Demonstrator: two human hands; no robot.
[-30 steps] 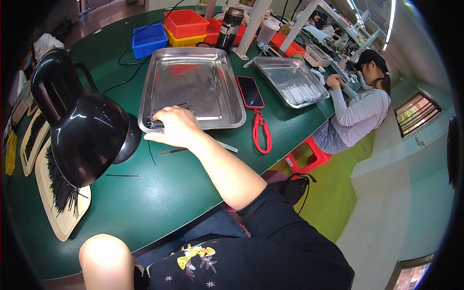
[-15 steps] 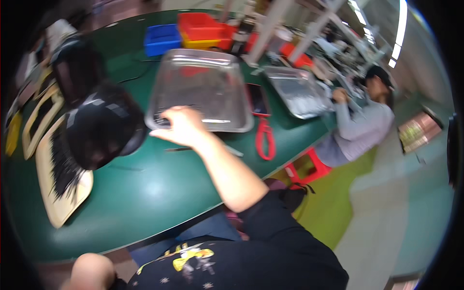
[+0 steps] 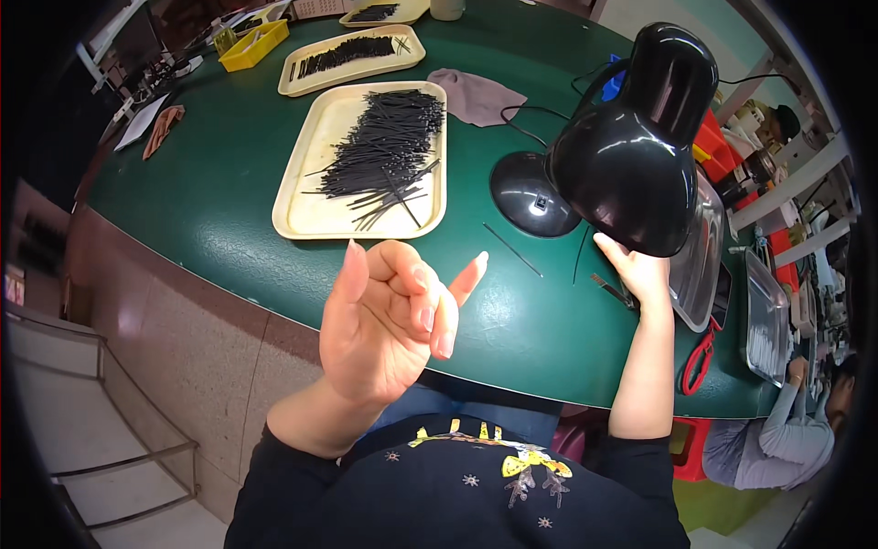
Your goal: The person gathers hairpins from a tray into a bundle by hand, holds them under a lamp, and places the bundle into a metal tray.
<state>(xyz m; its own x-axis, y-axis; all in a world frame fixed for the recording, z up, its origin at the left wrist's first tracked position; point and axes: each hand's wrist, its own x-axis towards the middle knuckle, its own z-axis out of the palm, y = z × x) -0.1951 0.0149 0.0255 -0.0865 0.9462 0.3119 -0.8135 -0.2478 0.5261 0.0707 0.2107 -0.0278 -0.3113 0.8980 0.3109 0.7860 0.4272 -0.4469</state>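
My left hand (image 3: 389, 320) is raised above the table's front edge, palm up. Its fingers are loosely bent and apart, and nothing shows in them. Beyond it lies a cream tray (image 3: 297, 206) holding a heap of thin black rods (image 3: 389, 137). A black desk lamp (image 3: 631, 165) covers most fingers of my right hand (image 3: 645, 274), whose thumb sticks out. That hand is beside a metal tray (image 3: 704, 274); whether it grips anything is hidden. Near the lamp base (image 3: 535, 192) a loose thin rod (image 3: 512, 250) lies on the green table, with a small dark tool (image 3: 611, 290) closer to my right hand.
Another cream tray (image 3: 412, 57) of black pieces lies farther back, near a yellow bin (image 3: 254, 46). A grey cloth (image 3: 476, 96) is behind the lamp. Red-handled scissors or a similar red loop (image 3: 698, 366) lie right of my forearm. A person (image 3: 777, 439) sits at far right.
The view has swung left, so the lamp and metal tray now appear farther right. My left hand has come into full view, raised. My right hand has passed partly behind the lamp head.
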